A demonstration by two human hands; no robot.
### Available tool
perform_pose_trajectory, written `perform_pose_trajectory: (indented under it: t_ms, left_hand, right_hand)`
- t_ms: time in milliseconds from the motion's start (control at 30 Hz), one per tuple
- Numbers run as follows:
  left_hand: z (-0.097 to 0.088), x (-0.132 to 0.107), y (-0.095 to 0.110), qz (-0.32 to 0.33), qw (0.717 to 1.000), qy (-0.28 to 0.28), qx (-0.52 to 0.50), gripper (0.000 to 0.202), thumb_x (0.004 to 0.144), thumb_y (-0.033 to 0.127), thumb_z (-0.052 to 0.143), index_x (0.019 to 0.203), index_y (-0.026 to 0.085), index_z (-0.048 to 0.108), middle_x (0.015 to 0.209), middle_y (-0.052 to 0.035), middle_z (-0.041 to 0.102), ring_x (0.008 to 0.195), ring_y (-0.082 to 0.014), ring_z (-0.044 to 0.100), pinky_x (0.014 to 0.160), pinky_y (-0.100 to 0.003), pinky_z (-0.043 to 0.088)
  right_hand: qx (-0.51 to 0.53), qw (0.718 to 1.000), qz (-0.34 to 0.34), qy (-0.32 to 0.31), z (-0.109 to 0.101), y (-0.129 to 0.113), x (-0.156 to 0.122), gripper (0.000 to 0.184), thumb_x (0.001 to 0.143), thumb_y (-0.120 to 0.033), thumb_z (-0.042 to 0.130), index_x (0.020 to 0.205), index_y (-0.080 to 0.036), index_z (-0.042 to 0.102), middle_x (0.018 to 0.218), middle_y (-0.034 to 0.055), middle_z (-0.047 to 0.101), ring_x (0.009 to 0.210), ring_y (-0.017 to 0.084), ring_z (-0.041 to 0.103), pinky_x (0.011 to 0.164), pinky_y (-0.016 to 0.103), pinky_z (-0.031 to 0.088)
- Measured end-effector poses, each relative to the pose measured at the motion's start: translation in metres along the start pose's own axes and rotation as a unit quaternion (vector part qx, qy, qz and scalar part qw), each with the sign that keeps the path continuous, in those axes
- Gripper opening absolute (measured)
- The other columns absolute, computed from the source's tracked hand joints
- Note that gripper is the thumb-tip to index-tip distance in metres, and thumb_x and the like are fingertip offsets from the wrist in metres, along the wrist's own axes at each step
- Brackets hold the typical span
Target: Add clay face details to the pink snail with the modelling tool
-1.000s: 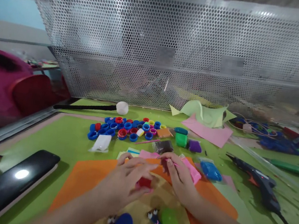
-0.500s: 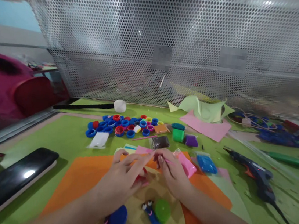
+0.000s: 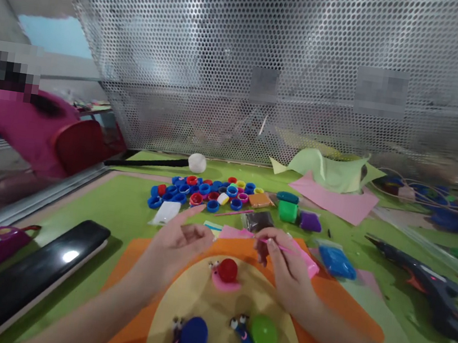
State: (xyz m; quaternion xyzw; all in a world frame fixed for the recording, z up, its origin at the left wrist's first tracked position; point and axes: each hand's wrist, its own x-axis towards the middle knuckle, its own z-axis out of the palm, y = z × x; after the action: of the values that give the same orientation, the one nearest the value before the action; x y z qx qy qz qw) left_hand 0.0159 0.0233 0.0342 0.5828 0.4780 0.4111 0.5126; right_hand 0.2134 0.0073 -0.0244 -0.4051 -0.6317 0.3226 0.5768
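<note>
My left hand (image 3: 179, 247) hovers over the left edge of the yellow round paper (image 3: 230, 313), index finger stretched out and the others loosely bent; nothing shows in it. My right hand (image 3: 286, 265) pinches a thin pink stick (image 3: 284, 248) above the paper's upper right edge. Between and below the hands lie three clay snails with googly eyes. One is pink with a red bottle-cap shell (image 3: 228, 271). Another is purple with a blue shell (image 3: 193, 338). The third is blue with a green shell (image 3: 263, 335).
Orange paper (image 3: 137, 261) lies beneath the round one. Beyond are many coloured bottle caps (image 3: 204, 191) and clay packets, including a blue one (image 3: 336, 260). A glue gun (image 3: 418, 277) rests right, a black phone-like object (image 3: 31, 274) left. A person in pink (image 3: 18, 119) sits far left.
My left hand has drawn back left from my right hand, uncovering the red-shelled snail. My right hand keeps the pink stick. The view has shifted left.
</note>
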Motion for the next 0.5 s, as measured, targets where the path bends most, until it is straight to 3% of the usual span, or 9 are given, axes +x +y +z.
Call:
perform_pose_trajectory:
  t_ms: [300, 400, 500]
  left_hand:
    - [0.002, -0.004, -0.004, -0.143, 0.964, 0.0, -0.222, 0.081, 0.06, 0.029, 0.079, 0.126, 0.008, 0.038, 0.062, 0.0057, 0.057, 0.058, -0.0071, 0.047, 0.059, -0.022, 0.038]
    - [0.004, -0.011, -0.004, -0.164, 0.947, -0.02, -0.274, 0.084, 0.057, 0.03, 0.082, 0.126, 0.008, 0.04, 0.06, 0.0051, 0.058, 0.055, -0.0062, 0.047, 0.06, -0.021, 0.038]
    - [0.004, -0.018, -0.005, -0.172, 0.93, -0.04, -0.321, 0.076, 0.059, 0.031, 0.081, 0.122, 0.011, 0.045, 0.057, 0.0051, 0.059, 0.05, -0.0046, 0.045, 0.058, -0.02, 0.037]
  right_hand:
    - [0.084, 0.996, -0.027, -0.012, 0.008, -0.04, -0.012, 0.019, 0.096, -0.029, 0.037, 0.093, -0.027, 0.056, 0.08, -0.0003, 0.055, 0.064, 0.012, 0.052, 0.057, 0.023, 0.047]
    - [0.083, 0.995, -0.04, -0.04, 0.011, -0.059, -0.017, 0.018, 0.095, -0.027, 0.04, 0.098, -0.028, 0.057, 0.081, 0.0013, 0.058, 0.064, 0.013, 0.055, 0.056, 0.021, 0.05]
    - [0.072, 0.996, -0.04, -0.017, 0.015, -0.072, -0.02, 0.016, 0.094, -0.028, 0.044, 0.098, -0.027, 0.059, 0.081, 0.0024, 0.062, 0.06, 0.014, 0.058, 0.053, 0.022, 0.052]
